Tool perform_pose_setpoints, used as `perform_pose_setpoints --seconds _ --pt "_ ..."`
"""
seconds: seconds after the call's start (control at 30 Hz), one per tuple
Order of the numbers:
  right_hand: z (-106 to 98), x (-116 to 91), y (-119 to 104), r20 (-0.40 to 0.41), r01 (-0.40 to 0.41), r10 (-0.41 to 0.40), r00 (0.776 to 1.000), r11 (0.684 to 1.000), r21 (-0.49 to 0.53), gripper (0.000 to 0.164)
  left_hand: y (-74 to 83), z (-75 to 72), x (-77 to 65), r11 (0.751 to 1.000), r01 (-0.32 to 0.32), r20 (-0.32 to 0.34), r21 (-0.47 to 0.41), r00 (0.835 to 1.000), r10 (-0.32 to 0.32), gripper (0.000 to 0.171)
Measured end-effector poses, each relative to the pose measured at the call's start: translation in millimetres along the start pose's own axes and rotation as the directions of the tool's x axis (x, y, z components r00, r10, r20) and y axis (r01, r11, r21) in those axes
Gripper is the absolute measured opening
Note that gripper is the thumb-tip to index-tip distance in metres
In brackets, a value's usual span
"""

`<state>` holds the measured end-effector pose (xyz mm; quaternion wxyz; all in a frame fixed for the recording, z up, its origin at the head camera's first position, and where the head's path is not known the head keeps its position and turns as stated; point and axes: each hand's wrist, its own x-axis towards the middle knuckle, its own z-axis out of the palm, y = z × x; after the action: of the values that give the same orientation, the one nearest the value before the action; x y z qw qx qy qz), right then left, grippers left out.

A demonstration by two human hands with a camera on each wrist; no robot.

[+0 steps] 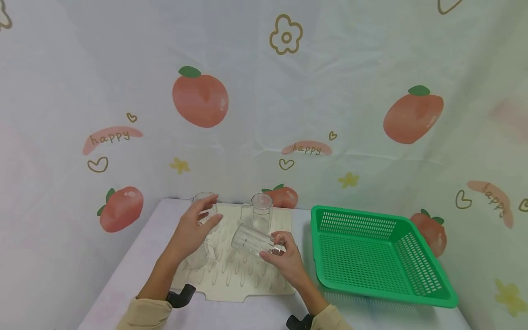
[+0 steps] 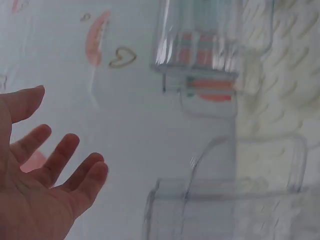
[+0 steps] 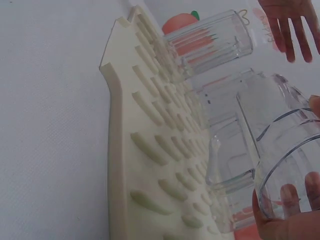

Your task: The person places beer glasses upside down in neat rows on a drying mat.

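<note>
My right hand (image 1: 286, 259) grips a clear glass mug (image 1: 252, 240) by one end, thumb and fingers on either side of it. The mug is tilted nearly onto its side, above the cream ridged drying mat (image 1: 224, 293). In the right wrist view my fingers (image 3: 289, 197) show against its glass. My left hand (image 1: 191, 233) is raised with fingers apart and nothing in it, overlapping a mug (image 1: 201, 197) at the mat's back left. A further mug (image 1: 197, 260) stands at front left, partly behind my left hand; another mug (image 1: 261, 208) stands at the back.
A green plastic basket (image 1: 363, 263) with perforated walls stands right of the mat, nothing inside it. A white cloth (image 1: 255, 314) covers the table. Behind hangs a white curtain (image 1: 255, 169) printed with fruit and hearts.
</note>
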<state>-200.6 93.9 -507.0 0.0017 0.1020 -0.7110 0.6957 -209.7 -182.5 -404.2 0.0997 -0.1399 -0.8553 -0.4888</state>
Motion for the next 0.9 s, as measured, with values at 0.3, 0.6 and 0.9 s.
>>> perform_pose_setpoints --seconds 0.3,0.6,0.9 --pt "0.1 -0.1 0.1 -0.036 0.029 -0.029 0.999 0.999 -0.017 0.04 -5.7 47.8 -6.0 0.997 0.06 0.18 -0.046 0.982 -0.051 0.063" --pt "-0.7 1.5 1.7 -0.033 0.049 -0.052 0.998 0.997 -0.065 0.038 -12.6 72.8 -14.9 0.99 0.138 0.235 0.023 0.962 -0.139 0.071" --pt "-1.8 -2.4 2.2 -0.016 0.041 -0.041 0.999 0.999 -0.034 0.037 -21.1 84.5 -17.2 0.979 0.203 0.227 -0.031 0.955 -0.191 0.07"
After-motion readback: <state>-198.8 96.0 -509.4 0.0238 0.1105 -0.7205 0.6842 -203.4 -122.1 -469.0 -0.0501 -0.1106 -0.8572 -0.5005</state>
